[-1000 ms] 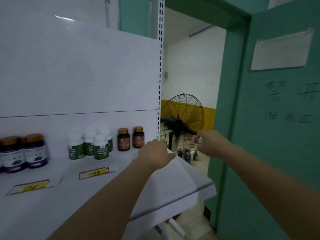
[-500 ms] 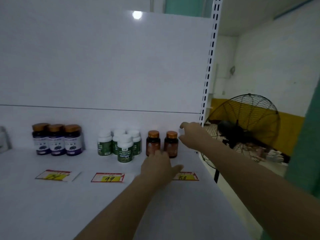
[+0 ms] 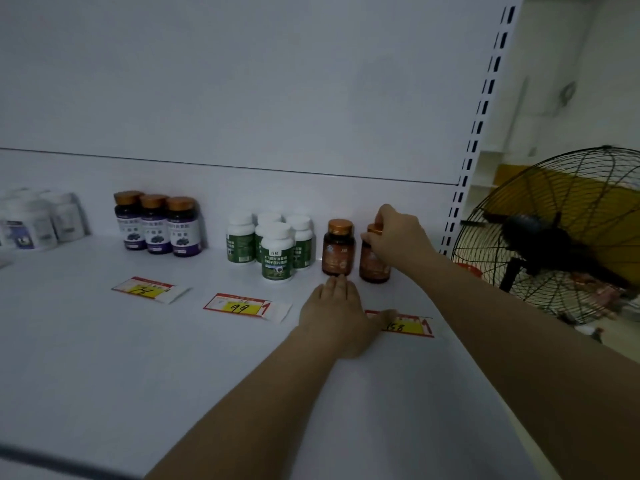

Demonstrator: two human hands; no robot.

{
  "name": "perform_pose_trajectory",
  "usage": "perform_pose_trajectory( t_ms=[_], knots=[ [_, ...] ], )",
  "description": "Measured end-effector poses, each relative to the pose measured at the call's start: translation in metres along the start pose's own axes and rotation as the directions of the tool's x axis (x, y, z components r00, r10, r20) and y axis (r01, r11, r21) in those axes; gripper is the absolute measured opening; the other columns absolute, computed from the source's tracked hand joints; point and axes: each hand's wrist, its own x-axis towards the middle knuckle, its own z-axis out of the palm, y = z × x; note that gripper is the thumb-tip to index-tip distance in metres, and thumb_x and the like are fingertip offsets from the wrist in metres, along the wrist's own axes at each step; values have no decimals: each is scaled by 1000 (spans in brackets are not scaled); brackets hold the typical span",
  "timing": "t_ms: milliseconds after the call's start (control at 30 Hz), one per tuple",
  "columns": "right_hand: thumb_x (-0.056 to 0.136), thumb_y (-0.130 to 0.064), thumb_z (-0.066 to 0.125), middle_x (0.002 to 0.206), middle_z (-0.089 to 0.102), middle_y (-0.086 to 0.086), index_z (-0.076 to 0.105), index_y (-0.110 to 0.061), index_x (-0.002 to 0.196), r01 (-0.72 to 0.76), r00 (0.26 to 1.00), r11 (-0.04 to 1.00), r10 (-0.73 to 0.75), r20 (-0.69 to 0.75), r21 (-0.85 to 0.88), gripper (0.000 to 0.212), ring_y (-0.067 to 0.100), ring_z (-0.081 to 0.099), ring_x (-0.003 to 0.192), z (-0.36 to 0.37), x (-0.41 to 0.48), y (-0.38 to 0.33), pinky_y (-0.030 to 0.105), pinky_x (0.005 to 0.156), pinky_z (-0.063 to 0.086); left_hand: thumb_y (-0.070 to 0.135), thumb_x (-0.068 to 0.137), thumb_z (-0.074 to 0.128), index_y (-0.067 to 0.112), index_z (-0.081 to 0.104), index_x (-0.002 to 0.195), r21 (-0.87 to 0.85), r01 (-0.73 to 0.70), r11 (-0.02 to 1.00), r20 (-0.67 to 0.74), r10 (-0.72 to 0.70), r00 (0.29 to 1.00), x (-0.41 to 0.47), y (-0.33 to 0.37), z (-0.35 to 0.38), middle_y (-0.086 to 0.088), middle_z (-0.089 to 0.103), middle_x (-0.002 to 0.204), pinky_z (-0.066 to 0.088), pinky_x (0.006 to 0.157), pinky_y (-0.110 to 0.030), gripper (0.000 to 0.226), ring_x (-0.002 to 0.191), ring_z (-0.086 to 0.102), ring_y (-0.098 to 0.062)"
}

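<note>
Standing upright at the back right of the white shelf point(image 3: 138, 358), the right-hand amber bottle point(image 3: 373, 268) is gripped at its copper-coloured cap point(image 3: 375, 229) by the curled fingers of the right hand point(image 3: 398, 237), probably to be lifted or squared up with the twin amber bottle point(image 3: 338, 249) just beside it. The left hand point(image 3: 336, 313) is laid flat, fingers straight, on the smooth shelf before the twin, thumb over the 158 price tag point(image 3: 408, 327), apparently as a brace. Both bottles are round and glossy.
</note>
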Motion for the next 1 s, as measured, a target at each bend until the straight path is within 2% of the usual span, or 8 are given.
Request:
perform_pose_trajectory(
  t_ms=[133, 233, 300, 433, 533, 667, 800, 1000],
  knots=[
    [86, -35, 66, 105, 61, 9, 57, -9, 108, 20, 999, 991, -14, -44, 129, 36, 24, 58, 96, -16, -5, -11, 27, 74, 47, 75, 84, 28, 10, 13, 150, -212, 21, 977, -91, -41, 995, 0, 1, -2, -10, 22, 155, 21, 115, -36, 93, 142, 23, -24],
    [83, -41, 68, 100, 56, 1, 61, -12, 107, 13, 999, 979, -3, -50, 205, 38, 14, 50, 91, -34, -10, -25, 20, 65, 41, 59, 78, 62, 20, 32, 138, -565, -29, 824, -246, -135, 960, 2, -3, -14, -2, 52, 132, 47, 93, -36, 78, 116, 53, -23],
    [81, -45, 69, 103, 56, 2, 63, -12, 106, -5, 998, 968, 19, -54, 250, 41, 13, 49, 91, -42, -15, -30, 21, 65, 40, 43, 74, 75, 20, 45, 129, -692, -125, 711, -315, -142, 938, 0, -8, -25, 2, 60, 120, 46, 84, -27, 67, 105, 57, -15],
    [82, -47, 67, 99, 57, 1, 65, -13, 104, -27, 994, 934, 63, -89, 357, 40, 14, 53, 91, -44, -27, -32, 14, 58, 40, 30, 74, 78, 18, 57, 120, -749, -220, 625, -314, -42, 948, -2, -17, -37, 3, 66, 108, 45, 75, -15, 52, 92, 61, -9],
    [91, -49, 53, 103, 64, 2, 66, -14, 101, -47, 995, 850, 88, -54, 525, 39, 19, 60, 100, -37, -32, -26, 31, 85, 52, 25, 76, 77, 18, 61, 115, -814, -253, 523, -264, 56, 963, -8, -25, -41, 5, 69, 101, 44, 64, -2, 42, 83, 62, 1],
    [98, -30, 48, 113, 65, 10, 66, -11, 109, -101, 995, 505, 70, 76, 857, 28, 26, 62, 109, -28, -39, -17, 34, 89, 52, 16, 81, 72, 17, 66, 109, -909, -241, 340, -178, 205, 962, -15, -36, -44, 2, 72, 102, 47, 79, -10, 29, 91, 66, -2],
    [96, -18, 52, 110, 67, 8, 66, -15, 110, -16, 999, 506, -26, 34, 863, 20, 19, 65, 99, -24, -41, -16, 27, 78, 53, 15, 81, 71, 19, 68, 109, -934, -212, 286, -131, 278, 952, -10, -44, -48, -1, 71, 108, 43, 104, -36, 28, 108, 62, -16],
    [94, -16, 54, 104, 68, 6, 65, -13, 108, 31, 1000, 456, -16, -27, 889, 18, 19, 65, 96, -22, -45, -13, 27, 78, 53, 8, 80, 71, 28, 72, 93, -952, -211, 224, -134, 318, 939, -11, -47, -49, -2, 71, 107, 41, 106, -40, 24, 110, 62, -20]
  ],
)
